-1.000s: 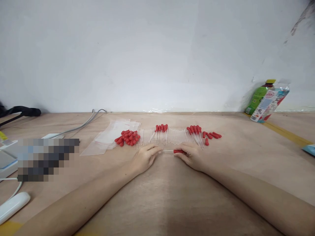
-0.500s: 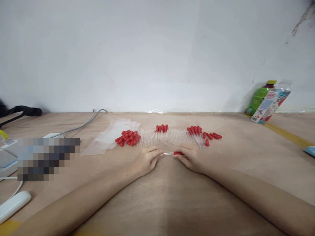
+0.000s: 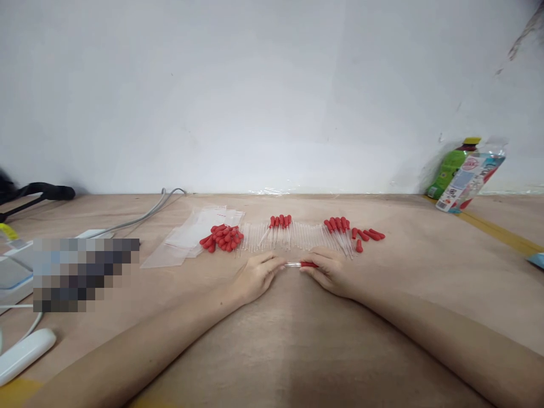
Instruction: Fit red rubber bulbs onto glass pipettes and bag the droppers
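Between my hands lies a dropper, its clear glass tube running sideways into a red rubber bulb. My left hand pinches the tube's left end, hiding the tip. Closed on the bulb at the other end is my right hand. Just beyond my hands a row of loose clear tubes is spread on the table. Several droppers with red bulbs lie on that row, and another group of bulb-topped droppers sits at its right end.
A heap of red bulbs lies beside clear plastic bags on the left. Several loose red bulbs are on the right. Two bottles, one green and one clear, lean near the wall. A grey cable crosses the left side.
My left hand has moved slightly right along the glass tube, closer to the bulb. My right hand keeps its grip on the bulb; the view has shifted slightly.
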`<state>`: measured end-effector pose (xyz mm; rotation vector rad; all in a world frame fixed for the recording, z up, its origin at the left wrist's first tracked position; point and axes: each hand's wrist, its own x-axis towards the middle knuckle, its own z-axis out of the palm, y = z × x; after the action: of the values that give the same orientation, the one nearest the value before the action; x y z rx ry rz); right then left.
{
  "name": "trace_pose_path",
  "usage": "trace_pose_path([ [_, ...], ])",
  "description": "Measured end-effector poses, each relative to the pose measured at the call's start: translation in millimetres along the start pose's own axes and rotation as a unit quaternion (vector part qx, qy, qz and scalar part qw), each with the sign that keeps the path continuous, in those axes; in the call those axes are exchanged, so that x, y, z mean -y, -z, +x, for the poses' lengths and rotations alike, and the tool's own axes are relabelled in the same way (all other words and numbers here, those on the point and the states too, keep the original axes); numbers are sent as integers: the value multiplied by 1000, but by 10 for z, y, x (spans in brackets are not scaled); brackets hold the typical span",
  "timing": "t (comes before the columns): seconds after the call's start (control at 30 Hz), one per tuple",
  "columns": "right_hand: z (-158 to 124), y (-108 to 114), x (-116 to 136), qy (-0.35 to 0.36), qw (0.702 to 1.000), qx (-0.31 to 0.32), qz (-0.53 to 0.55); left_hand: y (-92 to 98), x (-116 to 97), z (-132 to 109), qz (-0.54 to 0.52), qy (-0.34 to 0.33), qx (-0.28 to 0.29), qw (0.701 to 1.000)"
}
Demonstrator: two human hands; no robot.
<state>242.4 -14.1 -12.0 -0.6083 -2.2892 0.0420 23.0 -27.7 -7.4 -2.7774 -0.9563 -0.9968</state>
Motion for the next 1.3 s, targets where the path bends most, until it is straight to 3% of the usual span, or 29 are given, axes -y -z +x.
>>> trace_pose_path([
  [0.1, -23, 2, 2, -2, 1000, -27, -4, 15, 2, 12, 62, -14, 11, 998],
  [0.2, -67, 34, -11, -11, 996, -75, -41, 94, 54, 50, 105, -11, -16, 994],
  [0.33, -180, 126, -109, -63, 984, -130, -103, 242, 242, 206, 138, 139, -66, 978],
  [0.5, -345, 226, -252, -105, 974, -143, -141, 236, 430, 521, 162, 262, -3, 951],
  [0.7, -389, 272, -251, -126, 968, -152, -156, -28, 396, 754, 172, 301, 16, 938],
  [0.8, -382, 272, -229, -135, 969, -144, -151, -74, 385, 792, 170, 325, 29, 930],
  [1.03, -384, 377, -311, -142, 959, -170, -175, 88, 529, 778, 164, 369, 62, 913],
  [1.3, -446, 597, -552, -236, 921, -221, -218, 176, 536, 768, 144, 413, 125, 891],
])
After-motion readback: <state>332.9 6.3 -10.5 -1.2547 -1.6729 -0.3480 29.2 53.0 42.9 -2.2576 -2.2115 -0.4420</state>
